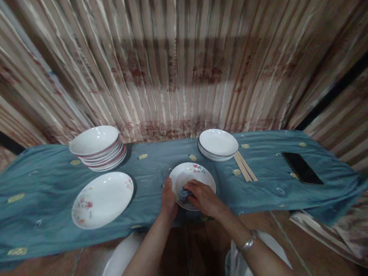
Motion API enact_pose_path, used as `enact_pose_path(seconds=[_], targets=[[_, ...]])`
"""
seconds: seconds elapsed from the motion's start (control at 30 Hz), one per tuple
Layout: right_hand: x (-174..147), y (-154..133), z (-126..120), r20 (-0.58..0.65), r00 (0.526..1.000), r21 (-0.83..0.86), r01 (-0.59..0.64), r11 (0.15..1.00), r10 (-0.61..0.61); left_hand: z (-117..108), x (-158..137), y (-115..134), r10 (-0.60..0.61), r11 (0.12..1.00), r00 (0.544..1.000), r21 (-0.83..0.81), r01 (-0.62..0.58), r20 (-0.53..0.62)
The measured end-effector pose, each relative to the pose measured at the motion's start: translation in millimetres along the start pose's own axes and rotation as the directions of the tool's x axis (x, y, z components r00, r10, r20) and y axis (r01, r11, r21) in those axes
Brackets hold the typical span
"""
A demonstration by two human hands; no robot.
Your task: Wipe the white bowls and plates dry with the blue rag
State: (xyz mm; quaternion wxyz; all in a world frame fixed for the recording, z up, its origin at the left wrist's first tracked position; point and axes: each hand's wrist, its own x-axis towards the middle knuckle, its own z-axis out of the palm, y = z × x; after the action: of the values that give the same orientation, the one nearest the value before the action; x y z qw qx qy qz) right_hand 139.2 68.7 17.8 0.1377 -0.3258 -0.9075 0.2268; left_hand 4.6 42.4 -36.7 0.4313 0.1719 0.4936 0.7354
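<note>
A white plate [184,172] with a small floral pattern lies near the front edge of the table. My left hand [168,199] is closed on its left rim, thumb near the edge. Over the plate's middle, my right hand [202,196] pinches a bunched bluish-grey cloth [183,194] against the inner surface. Most of the cloth is hidden under my fingers, which also cover the lower part of the plate. To the left lies a large oval plate [105,199] with flowers. Behind my right hand sits a stack of small white plates [218,142].
Red-rimmed white bowls [97,144] are stacked at the back left. Wooden chopsticks [245,168] lie beside the small plates, with a black phone [302,168] farther right. A blue-green cloth [153,161] covers the table; a pleated curtain [166,67] hangs behind.
</note>
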Motion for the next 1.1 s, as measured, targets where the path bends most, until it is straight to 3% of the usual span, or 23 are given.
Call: enact_pose_path(seconds=[0.2, 0.37, 0.57, 0.8, 1.1], targets=[[20, 13, 13, -0.114, 0.993, -0.026, 0.007, 1.000, -0.010, -1, -1, -1, -0.022, 0.999, 0.999, -0.041, 0.023, 0.040], [32, 25, 12, -0.146, 0.986, -0.118, -0.097, 0.988, 0.080, 0, -1, 0, -0.038, 0.997, 0.999, -0.065, 0.040, 0.032], [24, 36, 6, -0.176, 0.973, -0.253, -0.193, 0.948, 0.151, 1, -2, 1, -0.068, 0.994, 0.997, -0.079, 0.072, 0.045], [6, 33, -10, -0.051, 0.958, -0.364, -0.282, 0.888, 0.283, 2, -3, 3, -0.026, 0.998, 0.999, -0.047, 0.028, 0.034], [-14, 16, -35, 0.182, 0.951, -0.267, -0.196, 0.944, 0.249, 8, -6, 9, -0.013, 0.997, 0.999, -0.078, 0.016, 0.030]])
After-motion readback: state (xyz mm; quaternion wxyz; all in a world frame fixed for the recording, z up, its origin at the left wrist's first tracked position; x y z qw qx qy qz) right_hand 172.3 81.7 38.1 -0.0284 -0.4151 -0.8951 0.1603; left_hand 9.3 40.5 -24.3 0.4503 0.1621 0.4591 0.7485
